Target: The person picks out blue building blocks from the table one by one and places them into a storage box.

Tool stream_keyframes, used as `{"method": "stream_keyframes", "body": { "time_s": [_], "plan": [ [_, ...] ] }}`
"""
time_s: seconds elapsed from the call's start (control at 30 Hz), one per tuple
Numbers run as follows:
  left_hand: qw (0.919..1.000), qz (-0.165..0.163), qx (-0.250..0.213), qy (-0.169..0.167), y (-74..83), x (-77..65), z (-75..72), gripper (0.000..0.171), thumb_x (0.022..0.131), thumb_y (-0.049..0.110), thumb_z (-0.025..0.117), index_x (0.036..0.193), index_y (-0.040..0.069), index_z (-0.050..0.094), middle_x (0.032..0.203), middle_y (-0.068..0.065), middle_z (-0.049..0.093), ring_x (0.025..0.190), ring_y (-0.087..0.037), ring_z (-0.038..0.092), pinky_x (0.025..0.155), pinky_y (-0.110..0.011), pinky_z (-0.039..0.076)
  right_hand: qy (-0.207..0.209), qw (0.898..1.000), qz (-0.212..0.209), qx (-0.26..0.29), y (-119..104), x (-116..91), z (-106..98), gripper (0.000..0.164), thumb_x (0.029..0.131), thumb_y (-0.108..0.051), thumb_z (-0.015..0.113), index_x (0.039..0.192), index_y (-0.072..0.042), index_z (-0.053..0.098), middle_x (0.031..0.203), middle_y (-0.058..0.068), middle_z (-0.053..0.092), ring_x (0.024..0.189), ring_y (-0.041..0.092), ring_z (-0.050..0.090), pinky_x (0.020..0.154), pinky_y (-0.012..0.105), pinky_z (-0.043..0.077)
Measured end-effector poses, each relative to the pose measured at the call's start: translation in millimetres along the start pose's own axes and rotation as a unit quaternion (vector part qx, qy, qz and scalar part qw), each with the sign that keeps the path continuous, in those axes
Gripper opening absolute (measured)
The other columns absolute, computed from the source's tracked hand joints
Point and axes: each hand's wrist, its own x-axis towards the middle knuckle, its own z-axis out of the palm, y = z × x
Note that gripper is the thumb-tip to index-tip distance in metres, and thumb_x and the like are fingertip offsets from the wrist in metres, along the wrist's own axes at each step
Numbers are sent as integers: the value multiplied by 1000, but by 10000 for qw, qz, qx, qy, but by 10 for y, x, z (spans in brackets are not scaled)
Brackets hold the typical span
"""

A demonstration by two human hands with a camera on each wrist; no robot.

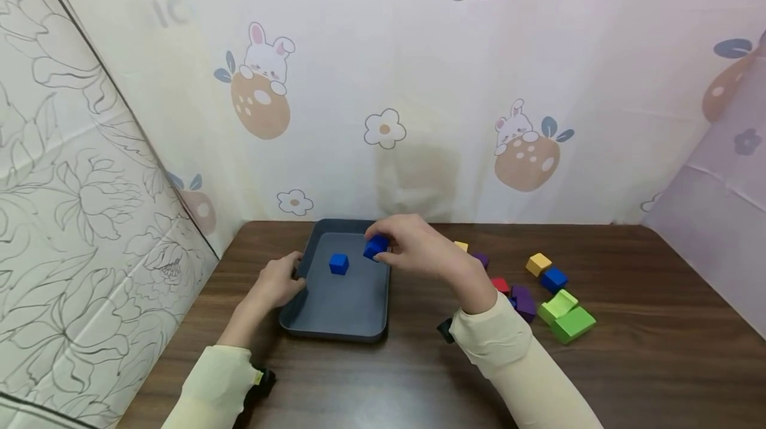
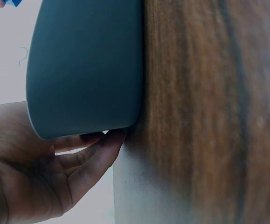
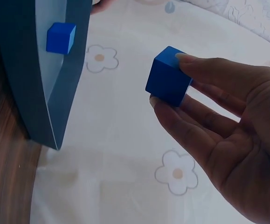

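Observation:
A blue cube (image 3: 169, 77) is pinched between the thumb and fingers of my right hand (image 1: 415, 246), above the right side of a dark grey tray (image 1: 344, 309). Inside that tray lies a second blue cube (image 1: 338, 264), apart from the held one. On the tray's left side, my left hand (image 1: 277, 283) holds the edge, its thumb at the rim. From the left wrist view, fingers (image 2: 95, 163) of this hand reach along the tray's outer wall, close to the tabletop.
Right of the tray, several blocks lie on the wooden table (image 1: 658, 283): a yellow block (image 1: 538, 264), a blue block (image 1: 554, 279), a purple block (image 1: 523, 302), a red block (image 1: 499, 285) and green blocks (image 1: 572, 324). My right forearm partly covers this group. A printed curtain (image 1: 419, 83) hangs behind.

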Motion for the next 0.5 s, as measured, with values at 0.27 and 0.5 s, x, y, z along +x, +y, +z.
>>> {"method": "stream_keyframes", "body": {
  "time_s": [0.27,0.5],
  "plan": [
    [10000,-71,24,23,11,8,10,50,94,6,70,142,-5,57,114,-20,72,95,-32,70,84,-50,59,-299,9995,-130,-51,-78,74,153,29,96,-12,80,124,-11,73,116,1,72,101,16,65,87,30,57],
    [10000,-59,12,59,28,-7,-1,50,94,5,70,141,-4,58,114,-20,72,95,-32,70,84,-50,59,-571,9984,18,0,-126,118,297,32,96,-13,79,127,-8,73,121,4,72,103,16,65,91,35,58]
  ]
}}
